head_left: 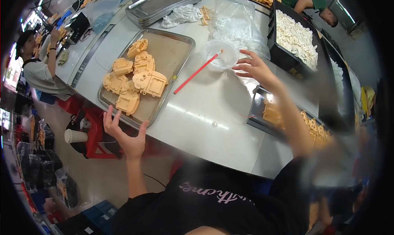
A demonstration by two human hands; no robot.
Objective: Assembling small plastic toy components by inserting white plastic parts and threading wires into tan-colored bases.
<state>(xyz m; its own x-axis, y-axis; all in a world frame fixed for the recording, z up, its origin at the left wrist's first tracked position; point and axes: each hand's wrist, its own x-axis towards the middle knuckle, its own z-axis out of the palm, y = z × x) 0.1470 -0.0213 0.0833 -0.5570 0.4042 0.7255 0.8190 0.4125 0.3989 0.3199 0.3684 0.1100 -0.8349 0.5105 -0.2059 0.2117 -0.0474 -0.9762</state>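
Observation:
A steel tray [172,37] lies on the white table, with several pale orange moulded plastic parts [151,83] heaped over its left and near side. My left hand [126,133] hovers by the tray's near edge, fingers spread and nothing in them. My right hand [256,70] is open too, its fingertips close to the rim of a clear round plastic tub [225,62]. Whether they touch the tub, I cannot tell. Across the tub's rim leans a thin red stick [195,74] with a small tip, like a brush; its lower end rests on the table.
Stacked metal trays [143,13] and a white cloth [182,16] lie at the back. A clear bag of white pieces [238,28] stands behind the tub. To the right are a black bin of white parts [296,38] and a dark tray [256,112] of orange parts. Other people sit nearby.

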